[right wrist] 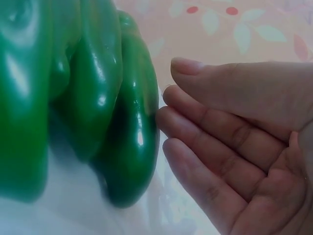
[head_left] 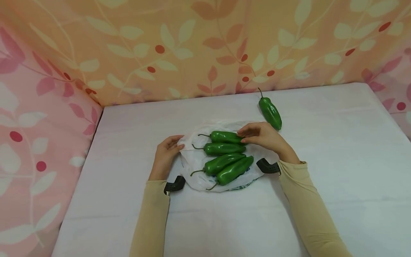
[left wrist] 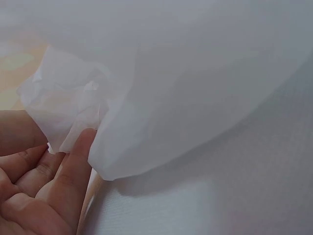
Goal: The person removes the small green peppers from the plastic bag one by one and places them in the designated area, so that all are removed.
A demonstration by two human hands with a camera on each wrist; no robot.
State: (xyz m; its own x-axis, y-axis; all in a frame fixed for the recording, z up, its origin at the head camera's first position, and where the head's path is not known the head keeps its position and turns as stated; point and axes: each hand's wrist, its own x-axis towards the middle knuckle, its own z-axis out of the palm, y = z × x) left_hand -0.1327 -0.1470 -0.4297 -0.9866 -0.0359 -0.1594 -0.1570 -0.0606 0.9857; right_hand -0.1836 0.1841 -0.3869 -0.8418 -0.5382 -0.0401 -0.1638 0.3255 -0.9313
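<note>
Several long green peppers (head_left: 221,149) lie side by side on a white plastic bag (head_left: 192,162), their stems toward the left. My left hand (head_left: 165,153) pinches the bag's left edge; in the left wrist view thin bag film (left wrist: 195,98) passes between thumb and fingers. At the right end of the farthest pepper (head_left: 224,137) is my right hand (head_left: 261,135). In the right wrist view its fingers (right wrist: 195,166) are loosely bent, with fingertips at the side of that pepper (right wrist: 134,132) and the thumb apart from it. Whether they press on it, I cannot tell.
One more green pepper (head_left: 270,112) lies off the bag, behind my right hand, stem pointing to the back. A white cloth (head_left: 337,160) covers the table. Leaf-patterned curtains (head_left: 160,50) hang along the back and sides.
</note>
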